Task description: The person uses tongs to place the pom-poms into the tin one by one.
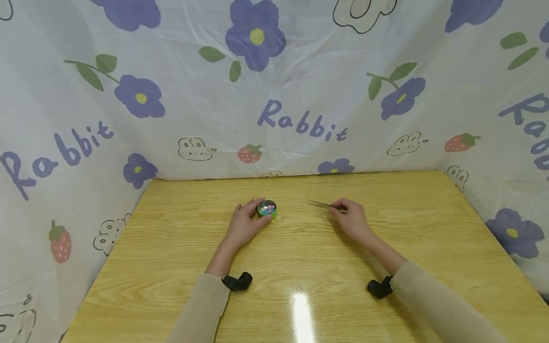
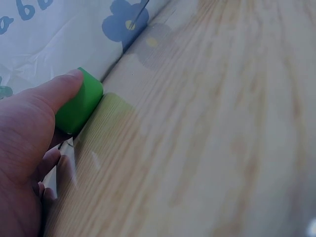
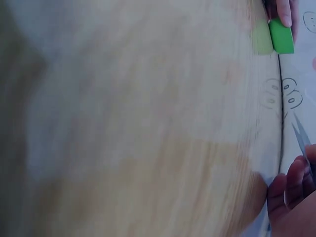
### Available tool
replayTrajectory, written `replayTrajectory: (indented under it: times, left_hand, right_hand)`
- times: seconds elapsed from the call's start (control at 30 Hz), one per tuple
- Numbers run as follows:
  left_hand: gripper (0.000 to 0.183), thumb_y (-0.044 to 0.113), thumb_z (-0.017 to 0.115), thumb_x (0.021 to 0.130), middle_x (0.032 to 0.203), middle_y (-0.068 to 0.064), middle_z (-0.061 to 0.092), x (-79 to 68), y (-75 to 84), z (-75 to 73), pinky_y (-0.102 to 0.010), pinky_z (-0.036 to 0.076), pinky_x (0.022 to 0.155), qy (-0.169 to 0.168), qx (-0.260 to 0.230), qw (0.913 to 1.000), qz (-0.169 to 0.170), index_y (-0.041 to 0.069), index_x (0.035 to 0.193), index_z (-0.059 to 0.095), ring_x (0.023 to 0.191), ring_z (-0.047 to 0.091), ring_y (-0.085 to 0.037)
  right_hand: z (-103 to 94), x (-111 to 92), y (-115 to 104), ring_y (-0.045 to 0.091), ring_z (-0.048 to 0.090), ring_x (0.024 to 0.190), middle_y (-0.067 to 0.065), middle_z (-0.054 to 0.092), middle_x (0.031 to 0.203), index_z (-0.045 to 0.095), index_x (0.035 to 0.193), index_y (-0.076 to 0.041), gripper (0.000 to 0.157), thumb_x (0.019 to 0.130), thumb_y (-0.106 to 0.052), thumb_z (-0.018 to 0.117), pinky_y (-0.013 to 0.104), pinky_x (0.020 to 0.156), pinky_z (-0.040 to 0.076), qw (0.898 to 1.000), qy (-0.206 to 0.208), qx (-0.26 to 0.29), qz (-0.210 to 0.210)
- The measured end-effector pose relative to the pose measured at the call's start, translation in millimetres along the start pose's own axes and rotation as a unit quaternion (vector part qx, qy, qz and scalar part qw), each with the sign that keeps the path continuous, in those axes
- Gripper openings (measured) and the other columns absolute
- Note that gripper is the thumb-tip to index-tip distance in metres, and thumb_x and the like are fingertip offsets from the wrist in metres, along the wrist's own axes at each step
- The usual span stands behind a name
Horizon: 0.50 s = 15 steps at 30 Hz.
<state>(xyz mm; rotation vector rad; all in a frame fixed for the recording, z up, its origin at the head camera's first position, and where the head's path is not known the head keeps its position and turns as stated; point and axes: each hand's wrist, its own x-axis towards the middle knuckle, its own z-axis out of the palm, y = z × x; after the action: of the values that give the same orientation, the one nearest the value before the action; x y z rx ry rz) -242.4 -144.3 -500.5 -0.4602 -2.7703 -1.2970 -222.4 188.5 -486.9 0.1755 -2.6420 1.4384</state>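
Observation:
In the head view, a small round green container [image 1: 268,209] with pink and blue bits inside stands on the wooden table. My left hand [image 1: 245,223] grips it from the left, thumb at its near side and fingers around the far side. The left wrist view shows the thumb against the plain green wall [image 2: 84,103] of the container. To the right, my right hand [image 1: 350,220] pinches a pair of metal tweezers [image 1: 319,204], their tips pointing left toward the container and slightly apart. The right wrist view also shows the tweezers [image 3: 301,136] above the table, with nothing between the tips.
A wooden table [image 1: 296,257] spreads out under both hands. Behind it and at both sides hangs a white sheet [image 1: 300,85] printed with flowers, strawberries and rabbits. Each wrist wears a black camera mount, one by the left sleeve [image 1: 201,305].

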Motion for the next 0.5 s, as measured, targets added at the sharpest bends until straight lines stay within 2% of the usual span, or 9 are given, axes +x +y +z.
replayTrajectory:
  times: [0.2, 0.5]
  left_hand:
    - [0.064, 0.031, 0.076, 0.095, 0.148, -0.015, 0.055, 0.6, -0.7, -0.5, -0.055, 0.006, 0.125, -0.001, 0.000, 1.0000, 0.001, 0.008, 0.150, 0.054, 0.147, 0.038, -0.036]
    - [0.065, 0.034, 0.076, 0.095, 0.149, -0.016, 0.054, 1.2, -1.4, 0.4, -0.055, 0.007, 0.124, 0.000, 0.005, 1.0000, 0.001, 0.008, 0.150, 0.054, 0.146, 0.038, -0.036]
  right_hand:
    - [-6.0, -3.5, 2.8, 0.035, 0.065, 0.105, 0.017, 0.071, 0.105, 0.072, 0.109, 0.003, 0.015, 0.101, -0.009, 0.066, 0.049, 0.088, 0.056, 1.000, 0.012, -0.015, -0.008]
    - [-8.0, -10.1, 13.0, 0.035, 0.068, 0.098, 0.016, 0.073, 0.100, 0.075, 0.102, 0.002, 0.011, 0.097, -0.007, 0.071, 0.051, 0.087, 0.057, 0.997, 0.034, -0.053, -0.049]
